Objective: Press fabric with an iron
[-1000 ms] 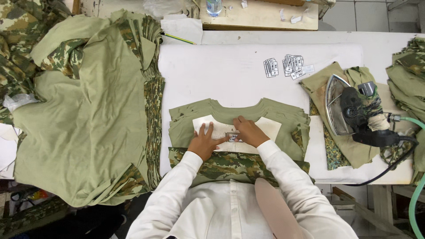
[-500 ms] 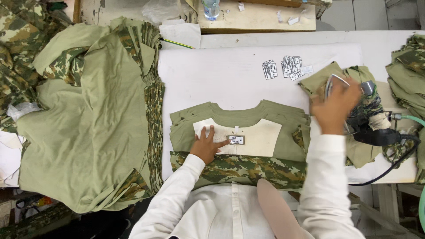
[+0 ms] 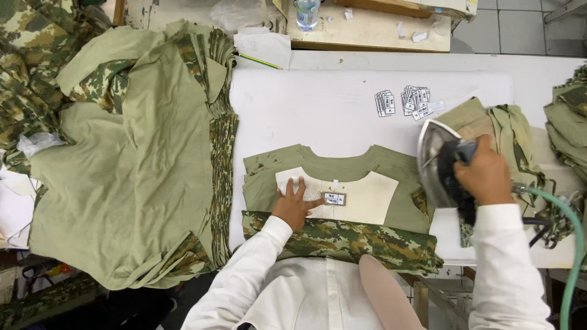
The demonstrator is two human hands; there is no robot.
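My left hand lies flat on the pale template card that sits on the folded olive shirt in front of me, fingers spread a little and pressing down, the fingertips just beside the small label at the card's middle. The shirt's camouflage hem runs along the near edge of the white pressing table, close to my chest. Out to the right, my right hand is wrapped tight around the handle of the steam iron, which is tilted up off the shirt with its shiny soleplate facing left (a green hose trails off behind it). Past the iron lies a crumpled olive cloth. Farther up the table is a small scatter of loose labels. Off to my left a big stack of olive and camouflage shirts is draped over the side.
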